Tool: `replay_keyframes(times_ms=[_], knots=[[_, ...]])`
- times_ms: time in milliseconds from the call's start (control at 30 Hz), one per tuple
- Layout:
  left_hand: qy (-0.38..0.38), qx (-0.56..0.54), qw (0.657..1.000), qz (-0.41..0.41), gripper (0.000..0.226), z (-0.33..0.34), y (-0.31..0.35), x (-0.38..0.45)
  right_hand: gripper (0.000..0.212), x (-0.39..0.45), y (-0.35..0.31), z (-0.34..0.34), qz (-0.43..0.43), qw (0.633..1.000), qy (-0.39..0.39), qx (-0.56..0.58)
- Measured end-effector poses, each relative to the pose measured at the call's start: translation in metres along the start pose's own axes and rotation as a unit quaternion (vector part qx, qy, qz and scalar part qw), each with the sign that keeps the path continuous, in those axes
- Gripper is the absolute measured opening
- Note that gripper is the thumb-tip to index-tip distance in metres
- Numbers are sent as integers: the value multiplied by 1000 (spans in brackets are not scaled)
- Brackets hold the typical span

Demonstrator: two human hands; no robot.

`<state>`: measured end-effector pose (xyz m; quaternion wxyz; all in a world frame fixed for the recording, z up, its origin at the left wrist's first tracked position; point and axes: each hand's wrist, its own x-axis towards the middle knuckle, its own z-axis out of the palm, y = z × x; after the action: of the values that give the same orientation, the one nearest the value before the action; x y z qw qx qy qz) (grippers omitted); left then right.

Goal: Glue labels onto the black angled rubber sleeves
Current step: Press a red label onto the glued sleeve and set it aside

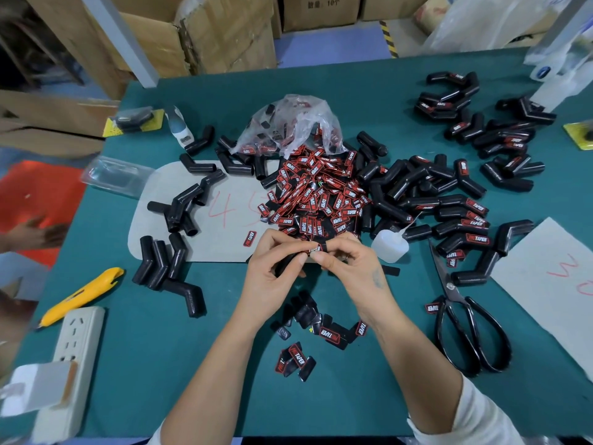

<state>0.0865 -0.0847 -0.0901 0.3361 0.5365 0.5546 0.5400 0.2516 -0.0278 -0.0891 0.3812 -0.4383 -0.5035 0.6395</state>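
My left hand (276, 264) grips a black angled rubber sleeve (285, 264) at the table's centre. My right hand (348, 260) pinches a red-and-black label (315, 248) against the sleeve's top end. Just behind my hands spreads a big heap of labels (316, 191), spilling from a clear plastic bag (290, 125). Right of my right hand lies a small white glue bottle (390, 245) on its side. Unlabelled sleeves (167, 261) lie at the left; sleeves bearing labels (462, 226) are piled at the right. Loose labels and backings (308, 332) lie under my wrists.
Black scissors (462, 322) lie at the right, next to a grey sheet (555, 277) marked in red. At the left edge are a yellow utility knife (80, 295) and a white power strip (69, 358). Cardboard boxes (205, 33) stand behind the green table (192, 364). Another person's hand (30, 232) is at far left.
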Motion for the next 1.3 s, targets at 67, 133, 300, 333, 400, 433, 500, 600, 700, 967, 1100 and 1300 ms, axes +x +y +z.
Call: replay_keyframes(times_ms=[67,133,300,333,400,433,500,600,700,967,1100,1300], knots=[[-2,2,1000,-1,28,0,1,0,7,-1,-2,0,1,1000,0,14],[-5,4,1000,-1,27,1,1,0,7,0,-2,0,-3,1000,0,17],[-9,7,1000,3,27,1,0,-1,7,1,2,-2,-2,1000,1,12],[-8,9,1000,2,27,1,0,-1,6,1,2,-2,3,1000,-1,10],[-3,12,1000,-2,26,0,-1,0,8,0,1,-2,8,1000,-10,12],[1,13,1000,-2,25,0,-1,0,11,0,0,-2,9,1000,-14,14],[3,13,1000,1,24,-1,-2,0,16,0,1,-2,10,1000,-18,15],[0,9,1000,2,24,-1,-3,0,13,1,3,-3,16,999,-8,32],[-3,8,1000,1,26,0,-3,0,7,2,4,-3,22,999,-4,36],[-12,13,1000,5,28,1,-4,1,8,2,3,-2,12,999,-1,47],[-21,22,1000,9,27,0,-6,1,7,3,5,-4,20,999,-2,37],[-27,31,999,15,28,-1,-4,1,14,3,4,-3,17,999,-7,35]])
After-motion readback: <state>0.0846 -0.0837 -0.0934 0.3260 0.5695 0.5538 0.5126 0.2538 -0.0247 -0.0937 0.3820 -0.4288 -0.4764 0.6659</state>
